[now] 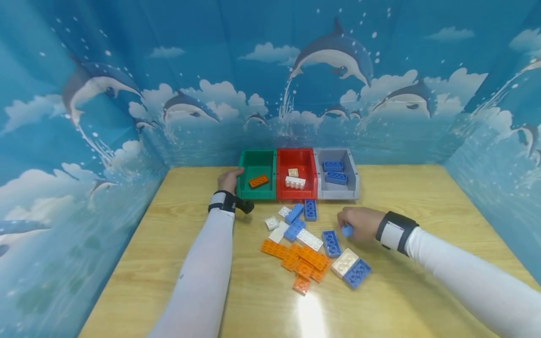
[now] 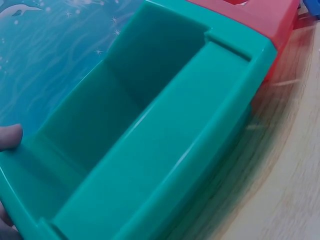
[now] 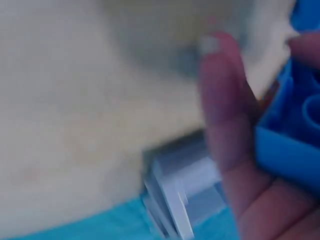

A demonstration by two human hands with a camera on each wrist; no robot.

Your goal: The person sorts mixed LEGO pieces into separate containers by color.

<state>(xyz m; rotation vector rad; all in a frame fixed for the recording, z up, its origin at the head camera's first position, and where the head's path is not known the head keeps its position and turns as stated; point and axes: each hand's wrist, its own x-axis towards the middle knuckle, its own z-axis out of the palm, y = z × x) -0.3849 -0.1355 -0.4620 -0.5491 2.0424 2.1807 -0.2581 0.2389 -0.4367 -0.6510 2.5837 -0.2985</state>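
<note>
- Starting at the left, we see the left hand (image 1: 228,180) at the outer side wall of the green bin (image 1: 258,162); the thumb (image 2: 9,137) lies over the rim and the fingers sit low outside, a narrow pinch on the wall.
- We judge that a tug from this grip could skew the bins, since the green one stands against its neighbour. The dark wrist gear (image 1: 244,205) is near its front, so a turn of the wrist could bump it.
- Inside the green bin we see one orange brick (image 1: 258,181).
- Next along, the red bin (image 1: 307,164) holds a cream brick (image 1: 293,172) and a longer white brick (image 1: 295,182).
- In front, on the counter (image 1: 262,300), orange bricks (image 1: 274,249) lie partly heaped among white and blue ones. We think a low sweep of a hand could scatter these, because some rest on others.
- Further right, the grey bin (image 1: 336,193) holds two blue bricks (image 1: 336,178).
- At the far right, in front of the grey bin, our right hand (image 1: 359,223) holds a light-blue brick (image 1: 347,230) between thumb and fingers. Blur in the right wrist view means we cannot tell how firm the hold is; a weak pinch could let the brick twist or drop, and a low path could clip the bin's front.
</note>
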